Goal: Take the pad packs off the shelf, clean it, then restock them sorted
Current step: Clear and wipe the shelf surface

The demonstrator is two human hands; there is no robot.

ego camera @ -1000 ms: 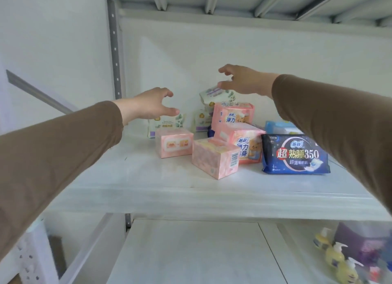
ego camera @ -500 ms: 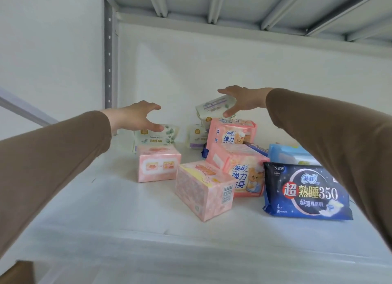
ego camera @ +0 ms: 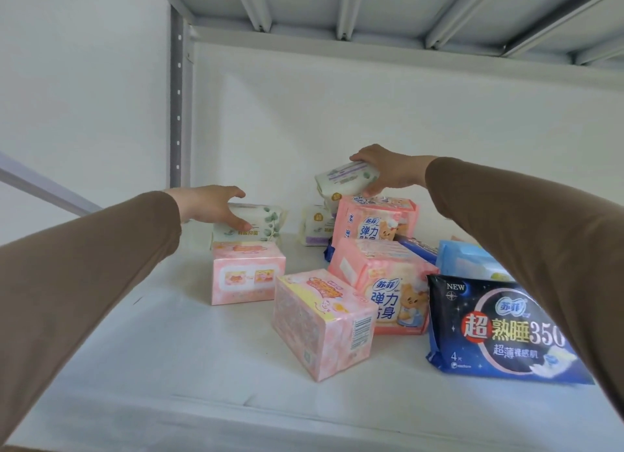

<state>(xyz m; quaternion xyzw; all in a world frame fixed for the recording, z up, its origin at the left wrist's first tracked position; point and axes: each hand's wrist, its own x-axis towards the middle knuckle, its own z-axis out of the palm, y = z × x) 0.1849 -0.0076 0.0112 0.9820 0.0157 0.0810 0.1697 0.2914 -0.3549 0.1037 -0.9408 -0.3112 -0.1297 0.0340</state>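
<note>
Pad packs lie scattered on the white shelf [ego camera: 141,357]. My left hand [ego camera: 211,204] closes over a white pack with green leaves [ego camera: 266,223] at the back left. My right hand [ego camera: 388,168] grips a white pack with purple print [ego camera: 341,181], which sits tilted on top of a pink bear pack [ego camera: 374,222]. Another white pack [ego camera: 315,227] stands behind. In front are two pink boxes [ego camera: 248,274] [ego camera: 320,323], a second pink bear pack [ego camera: 388,282], a light blue pack [ego camera: 469,261] and a dark blue night pack [ego camera: 499,326].
A grey perforated upright post [ego camera: 177,107] stands at the shelf's back left corner. The ribbed underside of the shelf above [ego camera: 371,6] hangs close overhead. A white wall backs the shelf.
Both hands have dropped onto the back packs: the left now closes on the leaf pack and the right wraps the purple-print pack. My head has moved closer to the shelf.
</note>
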